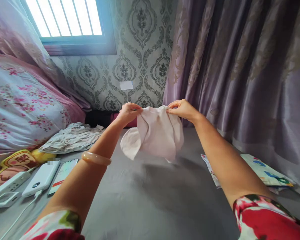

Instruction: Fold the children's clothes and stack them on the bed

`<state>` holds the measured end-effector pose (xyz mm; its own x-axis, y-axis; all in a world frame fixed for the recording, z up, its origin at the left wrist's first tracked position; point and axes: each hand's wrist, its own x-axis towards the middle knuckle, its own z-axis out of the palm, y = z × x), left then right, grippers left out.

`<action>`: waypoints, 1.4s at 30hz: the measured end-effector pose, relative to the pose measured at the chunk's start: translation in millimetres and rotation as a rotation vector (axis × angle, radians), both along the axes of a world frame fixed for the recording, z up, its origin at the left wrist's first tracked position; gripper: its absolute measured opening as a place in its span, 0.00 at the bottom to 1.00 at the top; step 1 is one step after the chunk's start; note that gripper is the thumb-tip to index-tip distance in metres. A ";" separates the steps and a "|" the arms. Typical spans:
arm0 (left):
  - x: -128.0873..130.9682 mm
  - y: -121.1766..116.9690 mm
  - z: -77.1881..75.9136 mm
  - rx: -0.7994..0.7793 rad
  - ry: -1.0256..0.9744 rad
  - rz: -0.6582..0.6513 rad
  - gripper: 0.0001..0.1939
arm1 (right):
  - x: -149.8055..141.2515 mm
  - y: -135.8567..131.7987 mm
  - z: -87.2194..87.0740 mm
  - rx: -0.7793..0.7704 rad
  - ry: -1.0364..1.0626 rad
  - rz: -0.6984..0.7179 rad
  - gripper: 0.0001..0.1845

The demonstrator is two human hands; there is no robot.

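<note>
A small pale pink garment (157, 133) hangs in the air over the grey sheet (150, 206), its lower part a little blurred. My left hand (129, 111) pinches its upper left edge between thumb and fingers. At the upper right edge, my right hand (183, 109) pinches the cloth in the same way. Between the two hands the top edge is stretched, while the rest falls in loose folds. One rounded flap swings out to the left. What kind of garment it is, I cannot tell. Its shadow lies on the sheet below.
On the left lie a crumpled light cloth (72, 136), a phone (63, 176), a white power bank (41, 178) with a cable, a power strip (10, 185) and a yellow cushion (17, 161). Printed folded cloth (267, 171) lies right. Purple curtains (215, 66) hang behind.
</note>
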<state>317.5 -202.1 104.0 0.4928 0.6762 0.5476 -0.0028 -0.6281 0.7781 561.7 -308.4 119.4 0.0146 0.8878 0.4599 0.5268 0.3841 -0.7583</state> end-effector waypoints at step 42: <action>-61.8 -56.2 8.1 0.015 -0.187 0.298 0.16 | -16.8 -54.1 7.9 -0.163 0.239 -0.032 0.20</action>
<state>255.7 -258.3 112.1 0.1648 0.7662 0.6211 0.0407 -0.6345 0.7719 544.9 -362.5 127.3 0.1347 0.9470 0.2917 0.3358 0.2334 -0.9126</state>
